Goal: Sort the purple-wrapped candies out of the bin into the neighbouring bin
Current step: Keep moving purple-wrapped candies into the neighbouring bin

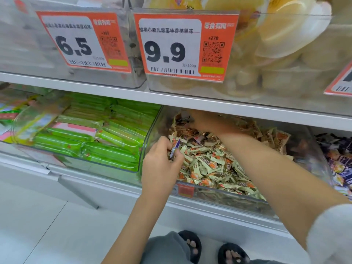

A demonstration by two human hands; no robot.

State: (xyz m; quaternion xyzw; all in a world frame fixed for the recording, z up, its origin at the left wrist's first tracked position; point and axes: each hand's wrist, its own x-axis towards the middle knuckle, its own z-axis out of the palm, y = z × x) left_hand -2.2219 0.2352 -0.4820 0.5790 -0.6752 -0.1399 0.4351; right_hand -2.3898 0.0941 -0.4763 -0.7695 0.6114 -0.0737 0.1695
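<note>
A clear plastic bin [219,190] on the lower shelf is full of beige and orange wrapped candies [207,164]. My left hand [162,166] is at the bin's front left corner and pinches a purple-wrapped candy [175,148] between thumb and fingers. My right hand [203,121] reaches deep to the back of the same bin, under the upper shelf, its fingers down in the candies; what it touches is hidden. The neighbouring bin [341,164] at the far right holds purple-wrapped candies.
A clear bin of green-wrapped bars [99,138] sits to the left. The white upper shelf [171,100] overhangs the bins, carrying price tags 6.5 [83,40] and 9.9 [186,46] and yellow packs. My sandalled feet [211,248] stand on the white floor.
</note>
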